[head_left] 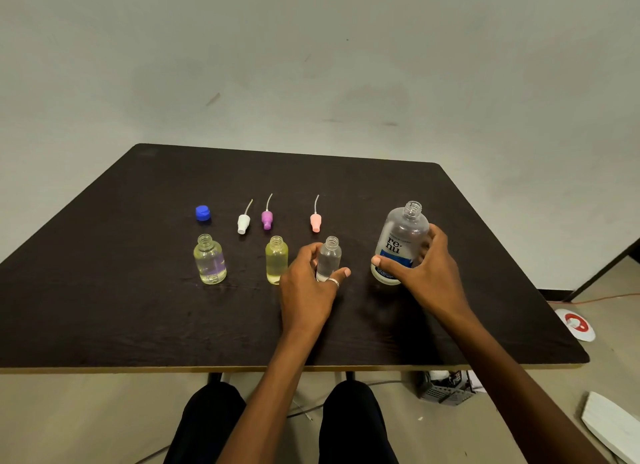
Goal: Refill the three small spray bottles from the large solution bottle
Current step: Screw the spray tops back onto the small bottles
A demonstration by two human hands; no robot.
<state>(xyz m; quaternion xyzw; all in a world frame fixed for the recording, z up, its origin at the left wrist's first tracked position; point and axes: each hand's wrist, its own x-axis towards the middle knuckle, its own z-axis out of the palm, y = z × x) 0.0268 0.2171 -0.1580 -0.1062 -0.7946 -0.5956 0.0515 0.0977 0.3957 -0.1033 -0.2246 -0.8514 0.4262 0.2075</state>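
The uncapped clear spray bottle (328, 258) is gripped by the left hand (306, 287); the large solution bottle (400, 243), seemingly tilted, is clasped by the right hand (427, 273) on the counter (104, 307).

Upright (all uncapped), clear bottle (210, 259), yellow bottle (276, 261), near-empty bottle (329, 257), large solution bottle (400, 241) rightmost

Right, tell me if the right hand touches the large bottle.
Touching. Head view shows the right hand wrapped round the large bottle, thumb across its blue label.
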